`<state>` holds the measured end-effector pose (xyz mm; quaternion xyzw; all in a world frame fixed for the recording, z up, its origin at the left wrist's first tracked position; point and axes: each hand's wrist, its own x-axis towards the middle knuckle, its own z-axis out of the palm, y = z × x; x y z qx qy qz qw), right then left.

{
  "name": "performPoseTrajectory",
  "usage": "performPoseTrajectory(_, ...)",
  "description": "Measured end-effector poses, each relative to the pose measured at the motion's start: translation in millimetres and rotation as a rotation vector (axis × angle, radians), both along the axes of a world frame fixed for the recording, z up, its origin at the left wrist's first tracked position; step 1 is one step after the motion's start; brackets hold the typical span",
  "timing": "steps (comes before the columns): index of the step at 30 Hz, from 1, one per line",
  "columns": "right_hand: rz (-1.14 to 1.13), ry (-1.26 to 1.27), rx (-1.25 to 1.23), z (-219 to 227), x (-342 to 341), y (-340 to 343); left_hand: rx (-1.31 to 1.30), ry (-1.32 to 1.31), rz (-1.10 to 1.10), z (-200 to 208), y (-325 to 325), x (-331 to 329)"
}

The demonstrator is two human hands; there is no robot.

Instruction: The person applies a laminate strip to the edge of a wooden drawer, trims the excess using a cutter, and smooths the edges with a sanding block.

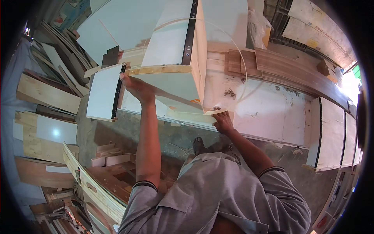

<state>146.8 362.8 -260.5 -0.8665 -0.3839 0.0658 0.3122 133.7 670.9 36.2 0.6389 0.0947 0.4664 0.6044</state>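
The left hand (pixel 134 87) lies palm down with its fingers spread flat along the raw plywood front edge of a white laminated box-shaped cabinet carcass (pixel 175 54), pressing on it rather than closing around anything. The right hand (pixel 223 121) has its fingers pinched together on the end of a thin pale strip of edge banding (pixel 233 39), which loops up in a wide arc over the carcass and comes back down to that hand. The carcass rests on a broad white-topped counter (pixel 265 113) marked with scuffs and glue stains; it stands open toward the camera, and whether anything lies inside cannot be told. A black drawer slide (pixel 189 35) runs along its inner wall. Just left of the left hand, a smaller white panel with a dark slide on its edge (pixel 102 91) leans at the counter's corner. Beyond the carcass, a stack of brown wood-grain boards (pixel 280 64) lies on the counter. To the right, several white cabinet boxes (pixel 331 132) stand in a row. On the floor at the left, plywood offcuts (pixel 46 93) lie piled loosely.
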Motion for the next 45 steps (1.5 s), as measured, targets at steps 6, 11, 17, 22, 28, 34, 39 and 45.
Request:
performPoseTrajectory(6,-0.031,-0.033,0.037,-18.2,-11.4,34.8,-0.018,0.058,0.019,-1.8,25.2,4.0)
performPoseTrajectory(11,-0.204,-0.113,0.032,-7.8,-37.1,30.7,-0.164,0.001,-0.159,-15.2,52.8,-4.4)
performPoseTrajectory(17,-0.380,-0.177,-0.021,5.8,-70.2,6.1,-0.074,0.113,-0.066,-26.1,46.7,-9.4)
performPoseTrajectory(22,-0.682,-0.174,0.062,23.2,-109.3,-8.9,0.194,0.001,0.069,-52.4,57.6,-13.1)
performPoseTrajectory(28,-0.891,-0.141,0.041,7.3,-159.4,-51.3,-0.199,0.076,0.014,-103.0,94.7,-29.5)
performPoseTrajectory(34,-1.164,-0.022,-0.016,-11.7,-230.6,-118.5,-0.619,0.739,0.074,-235.3,91.9,-99.7)
performPoseTrajectory(39,-1.580,0.309,-0.180,-22.9,-293.4,-126.8,0.138,1.445,-1.120,-265.1,-19.8,-117.9)
performPoseTrajectory(45,-2.001,0.433,0.215,8.9,-351.7,-64.4,0.655,1.204,-1.825,-244.4,-156.7,-53.4)
